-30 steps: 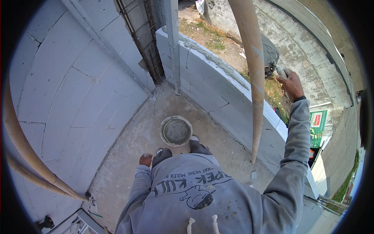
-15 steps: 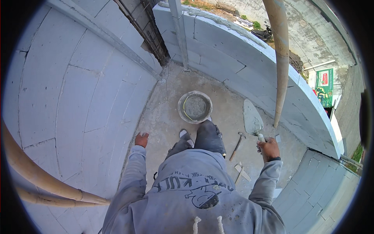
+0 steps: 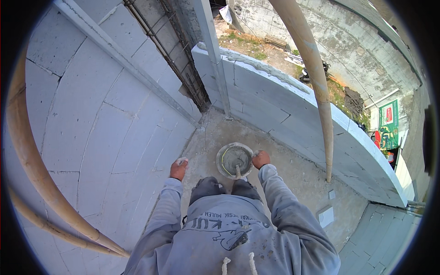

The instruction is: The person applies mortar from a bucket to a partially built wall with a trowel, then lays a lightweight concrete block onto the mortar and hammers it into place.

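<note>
A round bucket [image 3: 221,170] of wet grey mortar [image 3: 230,156] stands on the floor ahead of my knees, a yellow-green strip curving inside it. My right hand [image 3: 261,158] is closed at the bucket's right rim and seems to grip it. A trowel [image 3: 238,171] rests in the bucket with its handle toward me; the blade is mostly sunk or hidden in the mortar. To the left of the bucket, my left hand [image 3: 178,170] is raised with curled fingers. Something whitish shows at its fingertips, too small to name.
Pale block walls rise at the left [image 3: 87,137] and right [image 3: 298,114]. A bamboo pole [image 3: 323,105] leans at the right, more poles [image 3: 50,188] at the left. A metal profile [image 3: 213,59] stands by the far corner. Block offcuts [image 3: 326,216] lie on the right floor.
My right hand has moved left from beside the wall to the bucket and let go of the trowel, which is now in the bucket. My left hand has risen slightly toward the bucket. The view shifted.
</note>
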`<state>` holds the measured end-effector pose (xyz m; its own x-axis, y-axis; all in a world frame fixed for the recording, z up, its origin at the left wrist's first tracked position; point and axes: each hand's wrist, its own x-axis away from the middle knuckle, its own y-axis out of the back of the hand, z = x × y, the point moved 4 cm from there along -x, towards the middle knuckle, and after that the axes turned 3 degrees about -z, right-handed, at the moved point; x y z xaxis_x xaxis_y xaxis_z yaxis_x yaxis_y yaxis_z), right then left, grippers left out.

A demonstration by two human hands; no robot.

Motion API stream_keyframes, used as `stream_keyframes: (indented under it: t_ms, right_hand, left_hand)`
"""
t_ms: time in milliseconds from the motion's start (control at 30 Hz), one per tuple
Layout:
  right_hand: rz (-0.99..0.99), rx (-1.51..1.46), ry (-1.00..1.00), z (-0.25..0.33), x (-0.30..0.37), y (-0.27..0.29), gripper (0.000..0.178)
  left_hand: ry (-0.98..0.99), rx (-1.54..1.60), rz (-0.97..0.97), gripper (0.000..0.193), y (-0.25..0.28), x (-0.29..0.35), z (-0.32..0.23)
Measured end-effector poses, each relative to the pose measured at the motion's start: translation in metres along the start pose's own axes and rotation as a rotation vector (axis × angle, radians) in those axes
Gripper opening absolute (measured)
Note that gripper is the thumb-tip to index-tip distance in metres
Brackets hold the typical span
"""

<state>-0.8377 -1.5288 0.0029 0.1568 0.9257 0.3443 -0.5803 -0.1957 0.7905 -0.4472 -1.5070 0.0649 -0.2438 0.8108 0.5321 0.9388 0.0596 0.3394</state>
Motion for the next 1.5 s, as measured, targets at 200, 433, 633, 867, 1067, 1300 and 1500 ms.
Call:
stream_keyframes:
  t_ms: [200, 433, 633, 867, 1067, 1300, 1500]
  right_hand:
    - [-0.224, -0.182, 0.085, 0.070, -0.076, 0.089, 0.030]
    - [-0.480, -0.306, 0.259, 0.230, -0.165, 0.192, 0.034]
    - [-0.416, -0.195, 0.156, 0.269, -0.250, 0.164, 0.021]
    - [-0.791, -0.144, 0.233, 0.301, -0.218, 0.148, 0.020]
    - [-0.632, -0.363, 0.224, 0.312, -0.207, 0.106, 0.022]
    - [-0.510, -0.497, 0.243, 0.316, -0.209, 0.112, 0.015]
    - [-0.720, -0.444, 0.129, 0.259, -0.222, 0.192, 0.019]
  left_hand:
    - [0.125, 0.129, 0.203, 0.042, -0.055, -0.059, -0.101]
    - [-0.073, 0.123, 0.347, 0.053, -0.111, -0.141, -0.251]
    - [-0.049, 0.047, 0.418, 0.060, -0.114, -0.223, -0.298]
    - [-0.059, 0.111, 0.459, 0.057, -0.122, -0.242, -0.318]
    - [-0.291, 0.044, 0.658, 0.039, -0.138, -0.291, -0.329]
    - [-0.633, -0.162, 0.307, 0.023, -0.093, -0.285, -0.378]
    - [-1.341, -0.808, 0.102, 0.018, -0.128, -0.274, -0.443]
